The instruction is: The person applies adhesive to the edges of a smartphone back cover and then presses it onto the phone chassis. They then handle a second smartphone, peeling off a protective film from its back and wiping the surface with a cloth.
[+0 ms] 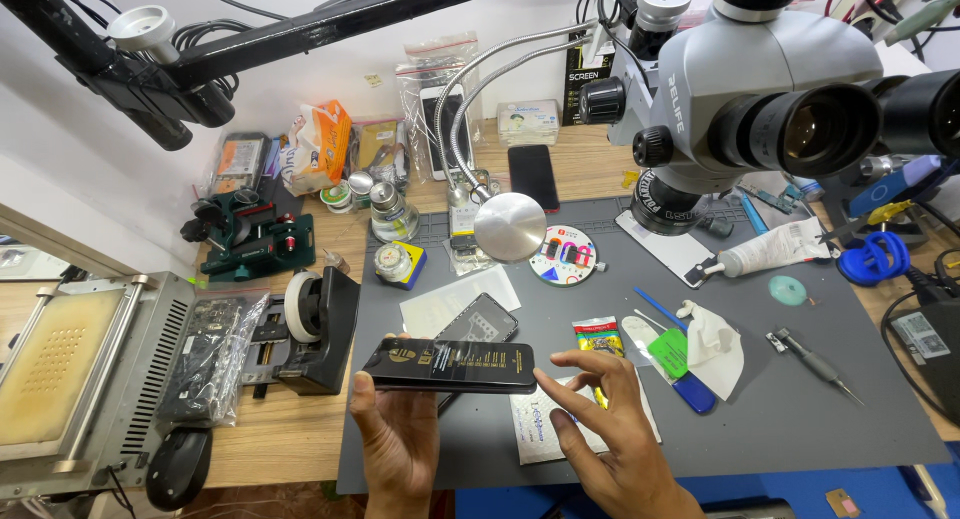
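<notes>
Over smooth grey mat, left hand grips glossy black phone (flat rectangle); right hand fingers splayed.

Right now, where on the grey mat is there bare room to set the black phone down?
Bare mat lies front right, between the white cloth and the grey screwdriver, out to the mat's edge. Another patch sits between the round colourful disc and the cloth. The back edge under the microscope and the bench's left side are crowded.
</notes>
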